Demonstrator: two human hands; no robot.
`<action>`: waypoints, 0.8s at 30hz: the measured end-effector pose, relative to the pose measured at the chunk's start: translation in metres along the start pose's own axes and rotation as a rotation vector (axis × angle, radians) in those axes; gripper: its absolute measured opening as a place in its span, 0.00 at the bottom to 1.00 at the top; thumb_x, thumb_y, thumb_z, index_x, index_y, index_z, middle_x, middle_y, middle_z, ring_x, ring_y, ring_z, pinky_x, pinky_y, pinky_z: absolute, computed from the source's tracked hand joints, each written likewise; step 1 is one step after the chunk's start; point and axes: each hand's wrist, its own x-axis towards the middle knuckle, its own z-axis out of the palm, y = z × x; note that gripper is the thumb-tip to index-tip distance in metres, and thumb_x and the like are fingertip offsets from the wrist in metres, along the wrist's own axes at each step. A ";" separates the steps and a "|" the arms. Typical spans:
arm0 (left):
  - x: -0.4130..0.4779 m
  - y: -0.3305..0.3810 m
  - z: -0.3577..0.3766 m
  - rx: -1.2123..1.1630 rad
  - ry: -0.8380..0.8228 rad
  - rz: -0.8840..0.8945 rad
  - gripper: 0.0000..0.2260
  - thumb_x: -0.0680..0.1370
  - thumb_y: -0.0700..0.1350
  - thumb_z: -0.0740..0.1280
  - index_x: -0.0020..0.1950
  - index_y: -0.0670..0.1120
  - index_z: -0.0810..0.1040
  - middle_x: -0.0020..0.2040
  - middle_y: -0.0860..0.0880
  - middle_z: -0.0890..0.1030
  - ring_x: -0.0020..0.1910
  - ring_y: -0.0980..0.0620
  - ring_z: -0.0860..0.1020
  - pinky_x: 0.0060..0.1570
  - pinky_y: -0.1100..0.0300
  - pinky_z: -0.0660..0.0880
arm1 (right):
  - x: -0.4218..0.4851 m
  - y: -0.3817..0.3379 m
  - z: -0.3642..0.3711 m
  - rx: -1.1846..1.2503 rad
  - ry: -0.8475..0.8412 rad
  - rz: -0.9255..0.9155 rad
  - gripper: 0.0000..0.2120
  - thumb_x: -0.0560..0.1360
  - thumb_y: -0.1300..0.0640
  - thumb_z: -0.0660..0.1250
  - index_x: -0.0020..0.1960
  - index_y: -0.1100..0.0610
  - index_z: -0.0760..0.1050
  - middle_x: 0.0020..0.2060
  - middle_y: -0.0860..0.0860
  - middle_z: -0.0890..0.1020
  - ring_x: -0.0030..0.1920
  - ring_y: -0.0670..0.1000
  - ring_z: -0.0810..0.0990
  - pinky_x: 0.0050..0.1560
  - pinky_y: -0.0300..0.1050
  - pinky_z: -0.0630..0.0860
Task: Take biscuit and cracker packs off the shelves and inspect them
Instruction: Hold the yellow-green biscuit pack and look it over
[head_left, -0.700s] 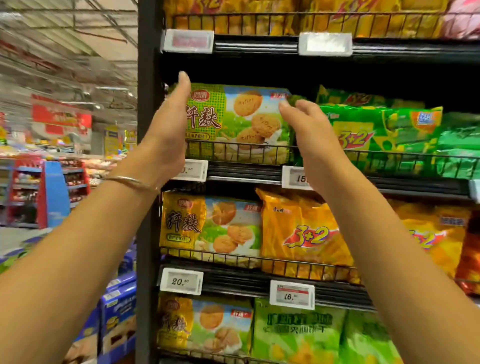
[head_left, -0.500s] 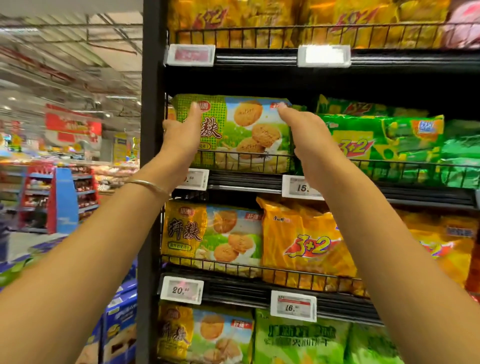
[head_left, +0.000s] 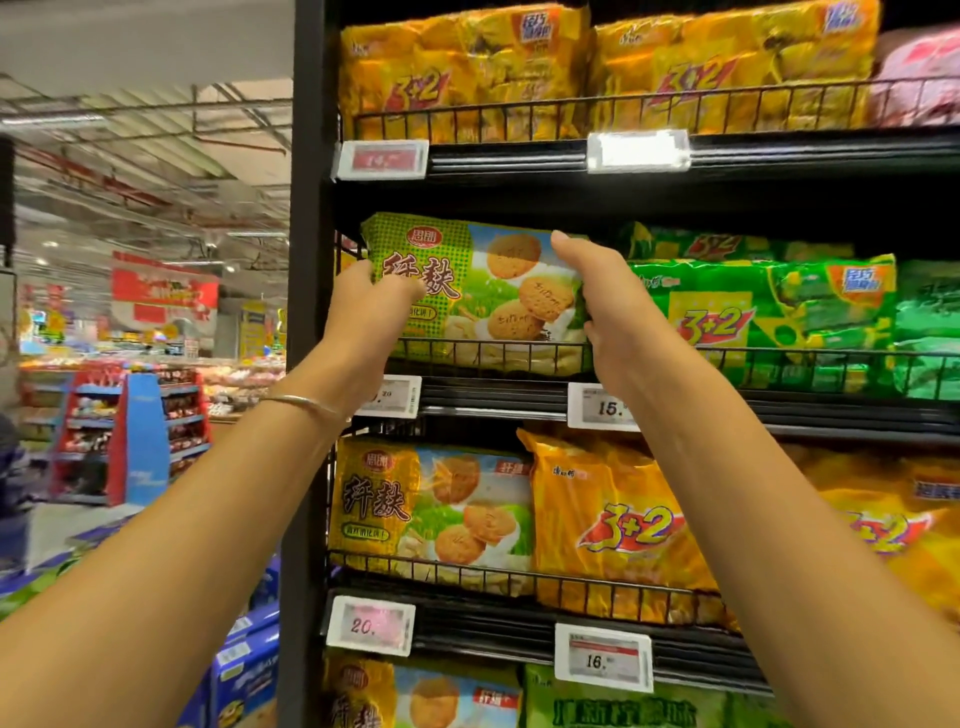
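Left hand (head_left: 371, 306) grips the 9 o'clock end of the green biscuit pack (head_left: 483, 291), thumb across the front; the pack lies long-ways from 9 to 3, low behind the wire rail (head_left: 519, 344). Right hand (head_left: 602, 312) curls round the 3 o'clock end, equally near, so it likely lifts toward 12 to clear

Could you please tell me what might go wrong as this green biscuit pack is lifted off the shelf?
1. The green biscuit pack sits with its lower edge behind the wire rail; pulled straight out, it could catch there and crush biscuits.
2. The right hand grips the edge beside the green 3+2 pack, which could be dragged along.
3. The left hand holds only the left edge, so the wrapper may slip.
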 end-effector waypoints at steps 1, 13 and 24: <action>0.001 0.003 0.001 0.005 -0.002 0.006 0.11 0.80 0.41 0.69 0.62 0.43 0.78 0.55 0.49 0.81 0.52 0.55 0.78 0.45 0.60 0.69 | 0.002 -0.001 0.000 0.001 -0.004 0.001 0.26 0.80 0.39 0.65 0.75 0.48 0.69 0.71 0.50 0.76 0.70 0.54 0.74 0.60 0.50 0.63; -0.014 0.030 -0.003 0.163 -0.008 0.154 0.37 0.70 0.57 0.70 0.78 0.49 0.72 0.75 0.48 0.76 0.75 0.45 0.72 0.76 0.38 0.65 | 0.006 -0.006 0.006 0.087 -0.045 -0.115 0.25 0.75 0.39 0.67 0.63 0.55 0.81 0.64 0.58 0.81 0.64 0.60 0.80 0.71 0.61 0.73; -0.024 0.012 -0.001 0.069 0.067 0.270 0.30 0.77 0.44 0.74 0.78 0.54 0.72 0.76 0.50 0.72 0.74 0.53 0.69 0.75 0.45 0.69 | 0.029 -0.010 0.032 0.081 0.029 -0.071 0.62 0.53 0.26 0.69 0.81 0.52 0.61 0.79 0.55 0.65 0.80 0.61 0.62 0.76 0.68 0.64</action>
